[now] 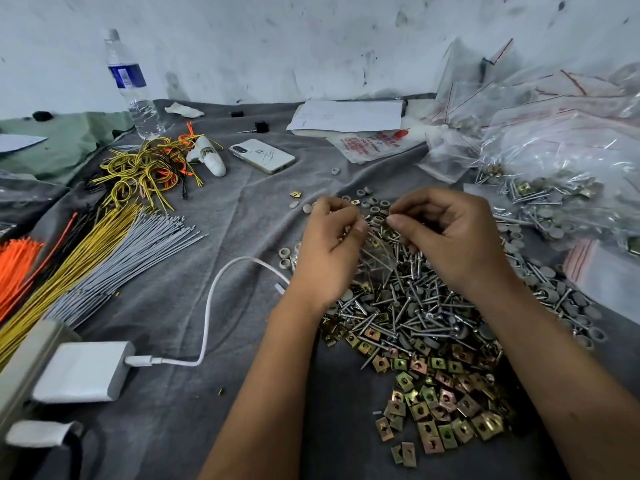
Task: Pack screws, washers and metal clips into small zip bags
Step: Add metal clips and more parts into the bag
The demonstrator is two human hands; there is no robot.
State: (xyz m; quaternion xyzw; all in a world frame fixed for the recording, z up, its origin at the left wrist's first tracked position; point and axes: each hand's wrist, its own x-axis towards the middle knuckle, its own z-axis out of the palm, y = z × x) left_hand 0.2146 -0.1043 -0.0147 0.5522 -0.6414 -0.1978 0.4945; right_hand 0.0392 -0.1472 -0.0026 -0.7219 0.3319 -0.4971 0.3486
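Fingers of your left hand (329,244) and right hand (446,233) are pinching a small clear plastic zip bag (375,254) above the silver screws (408,306).

A counter draped in a grey cloth (221,237) carries a heap of screws (408,306), grey washers (377,206) and brass-coloured metal clips (436,403) at right of centre. To the left lie bundles of yellow, grey and orange ties (104,251), a white charger (83,370) with its cable (207,306), and a water bottle (131,88). Farther back lie a phone (263,155), papers (349,116) and filled zip bags (561,157).
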